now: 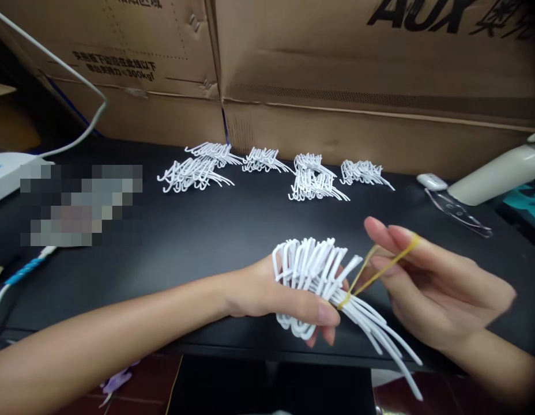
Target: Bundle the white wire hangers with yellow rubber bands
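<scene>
My left hand (293,302) is closed around a bundle of white bent hooks (311,271), its thumb lying across them. The curved ends stick up above the hand, and the thin straight ends fan out to the lower right. A yellow rubber band (373,279) loops around the stems just past my left thumb. From there it stretches up to my right hand (436,282), whose fingers hold the other end of the band taut. Part of the left fingers is hidden behind the bundle.
Several more bundles of white hooks (317,178) lie along the back of the black table (142,276). Behind them stand cardboard boxes (336,69). At right are a pale cylinder (496,176) and a small white case (432,182); at left, a white power strip (12,173) and cables.
</scene>
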Demonstrator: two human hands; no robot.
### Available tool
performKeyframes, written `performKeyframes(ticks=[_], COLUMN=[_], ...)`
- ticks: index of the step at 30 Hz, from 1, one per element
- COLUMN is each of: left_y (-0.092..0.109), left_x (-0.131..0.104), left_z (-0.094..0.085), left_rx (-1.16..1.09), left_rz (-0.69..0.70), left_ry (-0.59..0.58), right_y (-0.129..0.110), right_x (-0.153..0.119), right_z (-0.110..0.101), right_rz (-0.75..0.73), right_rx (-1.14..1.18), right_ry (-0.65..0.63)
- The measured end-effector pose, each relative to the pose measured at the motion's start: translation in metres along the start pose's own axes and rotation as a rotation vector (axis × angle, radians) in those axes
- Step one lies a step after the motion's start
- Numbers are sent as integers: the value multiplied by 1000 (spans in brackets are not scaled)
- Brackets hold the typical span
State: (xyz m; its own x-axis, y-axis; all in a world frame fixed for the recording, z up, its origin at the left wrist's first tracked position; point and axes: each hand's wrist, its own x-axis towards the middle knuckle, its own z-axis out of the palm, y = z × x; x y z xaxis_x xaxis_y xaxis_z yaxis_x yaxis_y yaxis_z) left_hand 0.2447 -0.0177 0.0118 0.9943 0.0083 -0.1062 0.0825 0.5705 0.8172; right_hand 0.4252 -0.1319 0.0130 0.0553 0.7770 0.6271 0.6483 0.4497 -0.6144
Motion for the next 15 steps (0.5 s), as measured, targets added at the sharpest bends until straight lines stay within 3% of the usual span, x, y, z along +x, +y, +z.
performKeyframes(ticks=[3,7,11,15], left_y=[-2,0,2,-1], left_x=[1,2,2,2], left_z=[1,3,7,11], left_rx=[75,111,194,274], left_rz=[22,90,161,227], left_ry=[6,52,121,196], right_y=[3,2,0,-5], right_x=[0,8,9,15], right_z=[-2,-4,2,5], right_rz=[-180,-187,-19,223], right_rx=[-158,-120,120,416], right_ry=[96,46,152,40])
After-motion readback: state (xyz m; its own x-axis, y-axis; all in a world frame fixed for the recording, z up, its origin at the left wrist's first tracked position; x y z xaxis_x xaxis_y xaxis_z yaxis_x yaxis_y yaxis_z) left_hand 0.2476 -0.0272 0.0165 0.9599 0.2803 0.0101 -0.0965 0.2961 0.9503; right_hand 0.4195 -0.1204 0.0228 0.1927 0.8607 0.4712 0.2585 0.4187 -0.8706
